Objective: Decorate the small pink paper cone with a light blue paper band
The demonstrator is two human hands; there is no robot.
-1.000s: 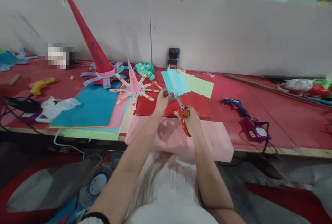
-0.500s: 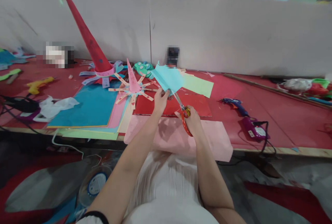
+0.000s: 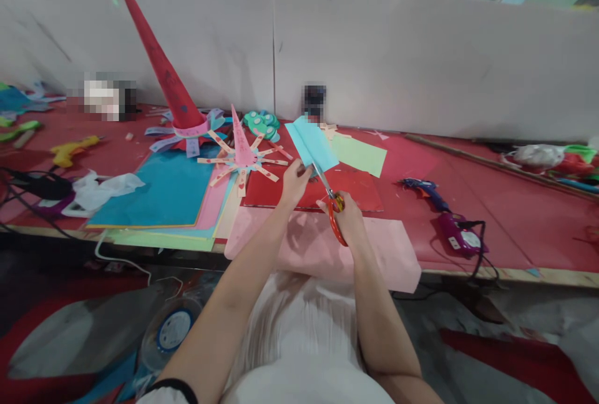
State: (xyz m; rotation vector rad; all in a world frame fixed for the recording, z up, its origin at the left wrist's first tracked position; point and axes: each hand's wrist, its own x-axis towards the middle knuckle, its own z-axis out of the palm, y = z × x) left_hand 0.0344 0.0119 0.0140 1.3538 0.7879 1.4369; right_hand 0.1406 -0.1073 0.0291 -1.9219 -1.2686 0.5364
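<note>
A creased sheet of light blue paper (image 3: 314, 142) is pinched at its near edge by my left hand (image 3: 296, 182). My right hand (image 3: 350, 215) grips scissors (image 3: 336, 227) with red-orange handles; their blades point up and left and meet the sheet close to my left fingertips. Below both hands lie a red sheet (image 3: 276, 190) and, at the table's front edge, a pink sheet (image 3: 365, 254). Just left of my left hand stands a small pink paper cone (image 3: 242, 142) ringed with decorated strips.
A tall red cone (image 3: 163, 73) leans at the back left, above a stack of coloured sheets (image 3: 150, 195). A yellow glue gun (image 3: 75, 151) lies further left. On the right are a blue glue gun (image 3: 428, 193), a purple power strip (image 3: 461, 235) and a long stick (image 3: 477, 157).
The light blue paper has turned and now shows a narrower, straighter shape. My left hand has shifted slightly right along with it. The scissors have stayed nearly in place.
</note>
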